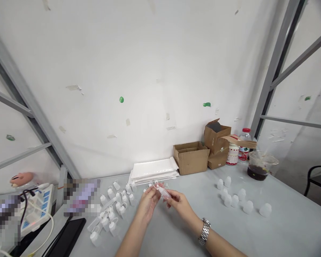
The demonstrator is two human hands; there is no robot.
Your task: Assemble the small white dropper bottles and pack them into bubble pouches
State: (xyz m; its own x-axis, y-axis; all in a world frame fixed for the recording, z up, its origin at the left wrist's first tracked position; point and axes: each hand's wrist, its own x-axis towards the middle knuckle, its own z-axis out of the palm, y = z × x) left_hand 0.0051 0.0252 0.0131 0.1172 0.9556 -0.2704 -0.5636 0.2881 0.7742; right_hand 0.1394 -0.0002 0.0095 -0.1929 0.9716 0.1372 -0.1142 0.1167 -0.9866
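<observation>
Both hands meet over the middle of the table around a small clear plastic bottle [164,193] with a white top, held tilted. My right hand [179,204], with a metal watch on its wrist, pinches the bottle's body. At the bottle's white top end are the closed fingers of my left hand [148,202]; their exact grip is partly hidden. To the left of my hands lie several small bottles with white looped caps [112,227], some upright and some on their sides. Several frosted white plastic caps [248,206] stand on the right side of the table.
Behind my hands lie stacked white envelopes [153,170] and an open cardboard box [192,159]. A brown carton [216,142], a jar [232,154] and a cup of dark liquid [257,171] line the back right. A black phone-like slab [66,238] and power strip [37,210] are left.
</observation>
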